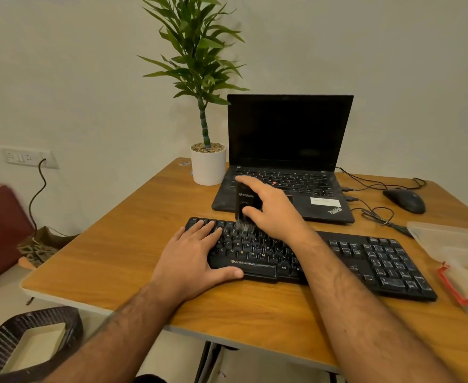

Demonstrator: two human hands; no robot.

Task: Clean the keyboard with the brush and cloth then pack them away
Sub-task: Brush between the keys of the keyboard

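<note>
Wooden desk (117, 261) carries the keyboard (338, 258). Left hand (194, 258) lies flat, fingers straight, on the keyboard's left end. Right hand (271, 208) grips the brush (244, 205) upright, bristles on the keyboard's top rows. Right of the keyboard sits a box (448, 239). Brushing is underway; wiping and packing remain, and no cloth is clearly seen.

the right forearm (338, 272) hides the keyboard's (379, 261) middle keys; the plastic container (459, 244) is blurred.
</note>
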